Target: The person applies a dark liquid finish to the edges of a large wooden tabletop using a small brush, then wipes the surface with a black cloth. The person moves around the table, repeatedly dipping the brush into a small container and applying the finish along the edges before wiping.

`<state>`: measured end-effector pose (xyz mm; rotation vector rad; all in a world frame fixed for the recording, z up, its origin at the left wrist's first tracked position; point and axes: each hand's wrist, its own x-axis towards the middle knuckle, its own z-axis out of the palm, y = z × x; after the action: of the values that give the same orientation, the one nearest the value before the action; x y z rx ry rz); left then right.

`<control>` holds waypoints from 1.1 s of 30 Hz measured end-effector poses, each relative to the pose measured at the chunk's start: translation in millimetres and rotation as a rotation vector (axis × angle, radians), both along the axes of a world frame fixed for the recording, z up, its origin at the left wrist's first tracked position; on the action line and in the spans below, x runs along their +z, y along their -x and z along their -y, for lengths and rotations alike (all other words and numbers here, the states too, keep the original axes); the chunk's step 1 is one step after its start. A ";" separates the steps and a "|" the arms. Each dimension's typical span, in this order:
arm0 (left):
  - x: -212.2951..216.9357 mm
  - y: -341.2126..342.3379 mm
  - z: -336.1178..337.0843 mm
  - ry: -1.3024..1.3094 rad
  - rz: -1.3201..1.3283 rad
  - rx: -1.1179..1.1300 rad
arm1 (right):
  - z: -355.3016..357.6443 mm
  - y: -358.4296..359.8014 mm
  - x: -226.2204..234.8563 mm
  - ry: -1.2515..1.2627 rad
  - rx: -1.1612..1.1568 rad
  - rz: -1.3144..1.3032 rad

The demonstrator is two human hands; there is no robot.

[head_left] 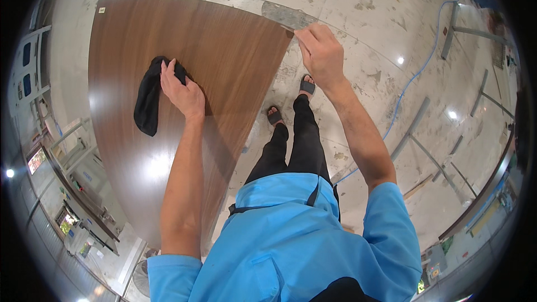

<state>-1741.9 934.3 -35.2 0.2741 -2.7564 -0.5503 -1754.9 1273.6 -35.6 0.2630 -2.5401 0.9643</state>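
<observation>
A large brown wood-grain panel (235,45) lies in front of me and to my left, with a small pale label (102,10) at its far left corner. On its surface, my left hand (185,96) presses a bunched black cloth (147,103), fingers over it and some cloth showing between thumb and fingers. My right hand (321,50) is closed in a pinch at the panel's far right corner. A small dark sliver shows at that corner beside the fingertips; whether they grip it or the panel's edge is hidden.
My sandalled feet (306,85) stand on the stained pale floor (363,39) close to the panel's right edge. A blue hose (411,81) runs across the floor at right. Beyond it lie metal frames (411,128). More frames and equipment line the left side.
</observation>
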 end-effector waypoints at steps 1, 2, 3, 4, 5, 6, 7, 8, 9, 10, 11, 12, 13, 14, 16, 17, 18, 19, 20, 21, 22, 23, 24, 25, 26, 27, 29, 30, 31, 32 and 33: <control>0.0 -0.3 0.1 0.010 0.001 -0.007 | 4.0 -7.5 2.0 -0.076 -0.027 0.088; 0.1 -0.2 0.4 0.002 0.007 0.012 | 7.1 -14.9 4.5 -0.060 0.054 0.027; 0.2 0.0 0.3 -0.001 0.006 0.007 | 8.3 -18.0 6.2 -0.056 0.111 0.048; 0.1 0.9 0.4 -0.009 0.002 -0.001 | 9.8 -20.7 6.9 -0.028 0.143 0.023; 0.3 1.3 0.2 -0.016 -0.001 -0.002 | 9.6 -20.0 6.7 0.021 0.140 0.041; 0.6 1.9 0.2 -0.022 -0.001 -0.005 | 10.3 -19.1 5.2 0.099 0.112 0.018; 0.9 1.7 0.1 -0.026 0.001 -0.008 | 11.0 -17.3 2.7 0.182 0.121 -0.079; 1.3 1.7 0.0 -0.020 0.008 -0.006 | 12.5 -13.9 -1.4 0.232 -0.013 -0.014; 1.8 1.2 -0.1 -0.011 0.010 -0.007 | 14.9 -10.8 -6.3 0.286 -0.114 -0.029; 2.3 1.2 -0.3 0.000 0.010 -0.012 | 17.3 -6.0 -11.3 0.341 -0.219 -0.046; 2.6 1.1 -0.5 -0.008 0.008 -0.013 | 20.8 -6.4 -14.9 0.336 -0.224 -0.076; 2.8 1.1 -0.8 -0.017 0.009 -0.016 | 23.4 -5.2 -18.1 0.330 -0.231 -0.104; 3.1 1.2 -1.0 -0.030 0.012 -0.020 | 26.5 -8.2 -19.7 0.324 -0.258 -0.047; 3.1 1.1 -1.1 -0.023 0.016 -0.020 | 28.2 -10.5 -20.3 0.300 -0.190 -0.132; 3.3 0.9 -1.1 -0.020 0.022 -0.018 | 30.0 -17.7 -19.2 0.260 -0.071 -0.214; 3.5 0.8 -1.1 -0.017 0.028 -0.014 | 29.8 -20.2 -18.4 0.289 -0.075 -0.121; 3.5 1.0 -1.1 -0.018 0.028 -0.014 | 28.9 -20.9 -18.2 0.325 -0.062 -0.112; 3.4 1.0 -1.0 -0.022 0.021 -0.018 | 27.8 -20.5 -18.4 0.363 -0.021 -0.188; 3.4 1.2 -0.9 -0.012 0.027 -0.019 | 26.9 -19.3 -19.1 0.358 -0.120 -0.113; 3.5 0.9 -0.7 -0.004 0.030 -0.020 | 26.2 -17.9 -19.9 0.357 -0.189 -0.119; 3.6 0.7 -0.5 0.006 0.030 -0.025 | 26.1 -18.3 -20.1 0.370 -0.288 -0.042; 3.6 0.9 -0.3 0.001 0.033 -0.021 | 26.5 -18.5 -20.0 0.301 -0.230 -0.112; 3.6 0.8 -0.1 -0.004 0.034 -0.023 | 27.3 -21.5 -18.4 0.245 -0.206 -0.100; 3.4 1.6 -0.1 -0.011 0.033 -0.023 | 28.7 -24.0 -16.5 0.173 -0.176 -0.002; 3.2 1.2 0.1 -0.012 0.022 -0.030 | 30.0 -30.5 -12.4 0.183 -0.093 -0.058; 3.0 1.6 0.2 -0.014 0.014 -0.031 | 32.0 -39.3 -6.8 0.178 -0.002 -0.024; 2.5 1.3 0.4 -0.014 -0.006 -0.041 | 32.5 -47.8 4.1 0.176 0.084 -0.003; 2.1 2.5 0.3 -0.012 -0.021 -0.053 | 31.6 -46.6 7.8 0.179 0.077 -0.018; 1.9 1.7 0.6 -0.019 -0.029 -0.046 | 30.7 -46.6 11.5 0.198 0.085 -0.116; 1.7 2.4 0.7 -0.001 -0.043 -0.060 | 29.3 -40.2 12.1 0.143 0.022 -0.051; 1.4 1.8 1.1 0.008 -0.054 -0.060 | 26.7 -30.2 10.8 0.104 -0.029 -0.073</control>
<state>-1743.8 933.2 -33.8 0.1728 -2.7218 -0.5537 -1724.7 1246.9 -24.8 0.2261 -2.4130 1.0521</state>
